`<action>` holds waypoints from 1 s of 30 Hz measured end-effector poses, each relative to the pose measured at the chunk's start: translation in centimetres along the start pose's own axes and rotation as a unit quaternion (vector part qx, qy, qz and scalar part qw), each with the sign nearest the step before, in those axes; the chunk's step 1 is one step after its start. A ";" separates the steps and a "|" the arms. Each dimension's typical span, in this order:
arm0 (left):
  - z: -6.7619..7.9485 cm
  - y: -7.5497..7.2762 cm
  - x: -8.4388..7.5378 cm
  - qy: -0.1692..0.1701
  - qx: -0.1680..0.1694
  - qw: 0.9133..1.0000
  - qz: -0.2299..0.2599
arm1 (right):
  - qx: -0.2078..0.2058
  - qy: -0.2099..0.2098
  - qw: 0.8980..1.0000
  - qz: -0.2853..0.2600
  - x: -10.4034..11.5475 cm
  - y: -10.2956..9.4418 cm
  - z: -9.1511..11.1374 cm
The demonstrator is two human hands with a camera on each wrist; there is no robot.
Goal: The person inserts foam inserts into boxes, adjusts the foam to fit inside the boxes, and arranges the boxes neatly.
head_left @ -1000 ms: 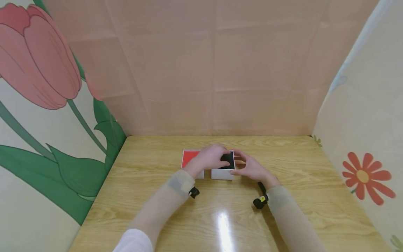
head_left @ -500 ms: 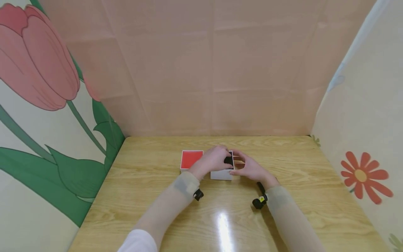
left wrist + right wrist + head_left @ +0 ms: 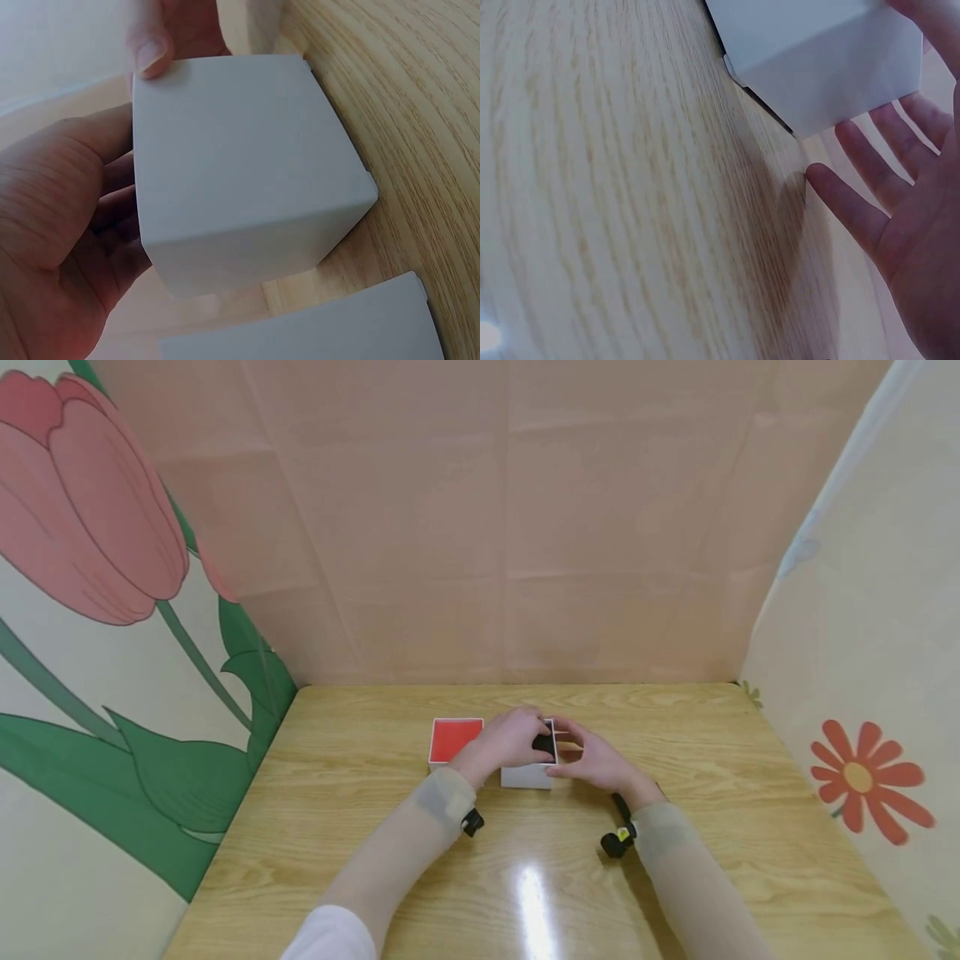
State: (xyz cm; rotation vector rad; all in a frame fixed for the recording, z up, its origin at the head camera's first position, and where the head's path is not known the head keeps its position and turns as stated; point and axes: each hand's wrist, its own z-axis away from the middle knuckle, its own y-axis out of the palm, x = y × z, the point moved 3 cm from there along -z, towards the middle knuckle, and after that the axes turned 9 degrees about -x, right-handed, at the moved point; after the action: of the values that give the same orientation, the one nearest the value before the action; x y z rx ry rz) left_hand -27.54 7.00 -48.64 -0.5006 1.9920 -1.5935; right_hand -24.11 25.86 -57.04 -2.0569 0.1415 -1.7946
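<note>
A white box [image 3: 527, 777] with a black area framed by its white top rim stands on the table. My left hand [image 3: 510, 739] reaches over it from the left, thumb and forefinger apart above the black area [image 3: 543, 747]. In the left wrist view the fingers of my left hand [image 3: 52, 217] bend behind the box's top edge, and I cannot tell what they hold there. My right hand [image 3: 596, 760] grips the box's right side, thumb at the near corner. The right wrist view shows its fingers [image 3: 847, 206] spread along the white wall [image 3: 817, 82].
Just left of it stands a second white box with a red top area [image 3: 456, 739], partly behind my left wrist. The wooden table [image 3: 360, 718] ends at a pink cloth [image 3: 397, 527]. Flowered panels rise at both sides.
Over the first half second my left hand shifted slightly right, covering more of the black area and uncovering the red one. Since then both hands have stayed in place.
</note>
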 end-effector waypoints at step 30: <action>4.7 -1.7 5.3 -0.044 -0.037 0.991 0.123 | -0.011 -0.001 1.000 0.003 -0.2 0.1 -0.2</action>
State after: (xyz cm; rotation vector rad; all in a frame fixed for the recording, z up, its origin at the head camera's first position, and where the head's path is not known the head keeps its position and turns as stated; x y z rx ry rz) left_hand -28.91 -0.12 -48.63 -0.3312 1.9668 -1.3296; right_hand -24.36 25.76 -57.22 -2.0719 0.1686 -1.7944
